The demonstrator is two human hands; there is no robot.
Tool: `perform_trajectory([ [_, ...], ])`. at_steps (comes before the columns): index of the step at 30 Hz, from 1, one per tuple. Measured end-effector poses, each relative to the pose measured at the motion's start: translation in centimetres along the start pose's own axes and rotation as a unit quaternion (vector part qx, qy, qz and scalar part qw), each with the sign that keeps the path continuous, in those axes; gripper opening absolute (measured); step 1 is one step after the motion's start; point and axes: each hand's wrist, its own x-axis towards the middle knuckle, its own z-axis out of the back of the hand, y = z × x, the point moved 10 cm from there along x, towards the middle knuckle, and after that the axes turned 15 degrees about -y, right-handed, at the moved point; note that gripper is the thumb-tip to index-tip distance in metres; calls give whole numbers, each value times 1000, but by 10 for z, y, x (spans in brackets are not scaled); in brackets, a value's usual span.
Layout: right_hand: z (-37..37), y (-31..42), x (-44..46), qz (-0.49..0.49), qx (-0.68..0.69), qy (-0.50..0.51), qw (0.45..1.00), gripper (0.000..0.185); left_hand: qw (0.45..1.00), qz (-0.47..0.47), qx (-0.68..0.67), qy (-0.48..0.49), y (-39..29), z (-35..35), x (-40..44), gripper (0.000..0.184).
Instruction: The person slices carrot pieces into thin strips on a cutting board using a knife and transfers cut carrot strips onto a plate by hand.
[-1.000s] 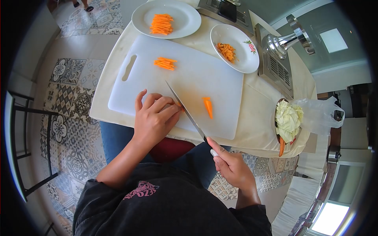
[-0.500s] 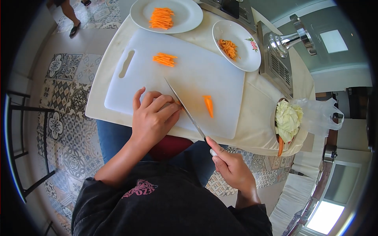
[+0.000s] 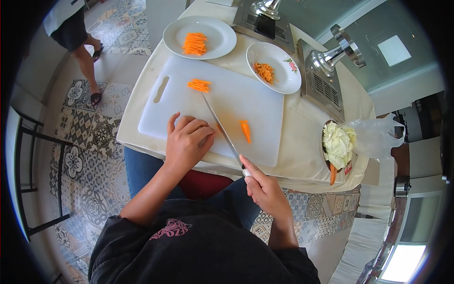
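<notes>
My right hand (image 3: 267,189) is wrapped around the white handle of a knife (image 3: 222,128). Its long blade slants across the white cutting board (image 3: 156,116), tip pointing toward a small pile of carrot strips (image 3: 199,85). Left of the blade, my left hand (image 3: 189,140) rests on the board with curled fingers. At those fingertips, against the blade, shows a bit of orange carrot (image 3: 219,128), mostly hidden by hand and knife. To the right of the knife lies a tapered carrot piece (image 3: 245,131).
Behind the board stand a plate of carrot strips (image 3: 222,45) and a flowered plate (image 3: 283,81) with orange scraps. Metal stands (image 3: 321,87) line the back right. A bowl with cabbage (image 3: 338,144) sits near a plastic bag (image 3: 378,134). A person (image 3: 84,61) is at far left.
The view has shifted, so the board and plates appear lower. The person at far left shows more fully. Both hands keep nearly the same place at the board, with the knife still in my right hand.
</notes>
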Motion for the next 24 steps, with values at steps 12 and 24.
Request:
perform_trajectory([
  [12,4,3,-7,133,-26,-64,989,56,995,27,-97,22,2,14,15,31],
  [24,7,10,-10,128,-97,-69,985,58,982,-108,-57,147,-21,-8,28,25],
])
